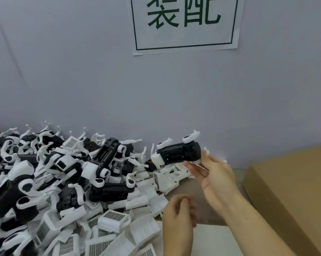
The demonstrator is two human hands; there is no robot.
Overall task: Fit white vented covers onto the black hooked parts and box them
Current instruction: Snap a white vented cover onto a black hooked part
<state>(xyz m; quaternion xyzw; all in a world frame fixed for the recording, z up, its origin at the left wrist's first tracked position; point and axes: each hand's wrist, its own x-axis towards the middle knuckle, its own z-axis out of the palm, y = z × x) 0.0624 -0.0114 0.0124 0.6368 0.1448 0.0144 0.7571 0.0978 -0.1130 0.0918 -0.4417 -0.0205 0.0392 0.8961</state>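
Note:
My right hand [214, 174] holds one black hooked part [180, 153] by its right end, lifted above the table near the wall; the part has white hooks and a white end piece. My left hand [178, 218] hovers lower, fingers loosely curled, holding nothing. A big heap of black hooked parts [63, 172] fills the left of the table. Loose white vented covers [113, 218] lie along the heap's near edge and below the held part.
A brown cardboard box [292, 191] stands at the right, its flap reaching toward me. A white sheet [211, 239] lies on the table under my left hand. A grey wall with a paper sign [185, 24] rises behind.

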